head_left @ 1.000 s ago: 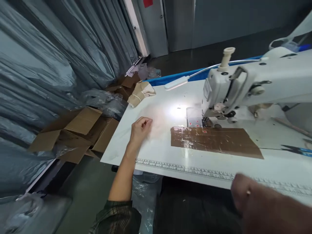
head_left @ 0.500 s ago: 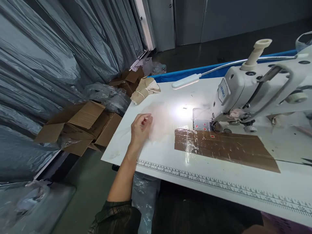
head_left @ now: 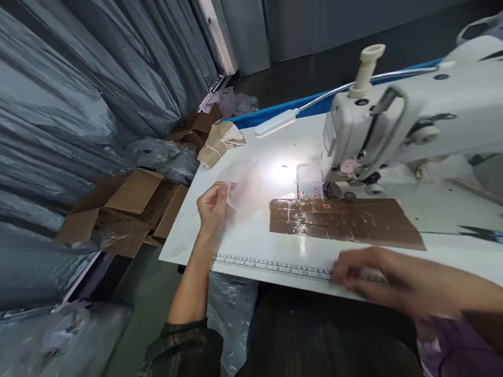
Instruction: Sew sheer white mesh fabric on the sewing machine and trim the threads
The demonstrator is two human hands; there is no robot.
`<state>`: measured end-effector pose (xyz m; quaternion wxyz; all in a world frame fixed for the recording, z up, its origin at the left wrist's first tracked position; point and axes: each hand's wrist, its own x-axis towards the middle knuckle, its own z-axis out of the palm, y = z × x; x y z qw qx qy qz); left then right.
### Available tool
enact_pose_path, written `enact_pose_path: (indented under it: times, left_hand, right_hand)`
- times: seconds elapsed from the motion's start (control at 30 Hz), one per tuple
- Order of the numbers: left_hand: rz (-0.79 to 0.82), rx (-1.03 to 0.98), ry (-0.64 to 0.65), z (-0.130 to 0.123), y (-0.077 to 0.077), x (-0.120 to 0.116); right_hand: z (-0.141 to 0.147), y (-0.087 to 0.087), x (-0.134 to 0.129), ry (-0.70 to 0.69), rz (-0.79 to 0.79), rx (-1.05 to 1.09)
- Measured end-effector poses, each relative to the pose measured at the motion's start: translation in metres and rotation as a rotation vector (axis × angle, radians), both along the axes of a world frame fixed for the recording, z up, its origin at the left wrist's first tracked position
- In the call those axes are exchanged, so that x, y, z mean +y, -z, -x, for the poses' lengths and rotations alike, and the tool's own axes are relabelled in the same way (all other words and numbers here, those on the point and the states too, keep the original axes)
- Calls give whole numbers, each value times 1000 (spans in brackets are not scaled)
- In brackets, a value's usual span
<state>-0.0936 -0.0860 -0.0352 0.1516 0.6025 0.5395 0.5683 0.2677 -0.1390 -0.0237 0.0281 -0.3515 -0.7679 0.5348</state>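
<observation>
My left hand is closed in a pinch on a thin, sheer, pale pinkish fabric, near the left end of the white table. The fabric spreads out to the right of my fingers, and its outline is faint. My right hand is over the table's front edge, by the printed ruler. It is smeared by motion, so I cannot tell whether its fingers hold anything. Beyond it, a brown tape-covered sheet lies in front of the sewing machine.
A lit lamp on a bendy neck shines on the table. A tied beige fabric bundle lies at the back left corner. Scissors lie at the far right. Open cardboard boxes stand left of the table.
My right hand has come into view at the lower right. My left hand now shows the sheer fabric pinched in its fingers. The view has shifted, with the machine appearing further left.
</observation>
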Motion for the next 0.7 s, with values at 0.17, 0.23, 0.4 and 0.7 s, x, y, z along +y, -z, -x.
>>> enact_pose_path:
  times: [0.17,0.23,0.4,0.7]
  left_hand:
    - [201,392,723,-69,-11,-25]
    - [224,524,904,-86,-13,-25]
    - [196,597,587,-83,-10,11]
    - [386,643,364,-78,9,24]
  right_hand:
    - [-17,16,40,144,-77,18]
    - [-28,21,44,221,-77,56]
    - [-33,22,47,341,-141,51]
    - [1,10,75,294,-553,-154]
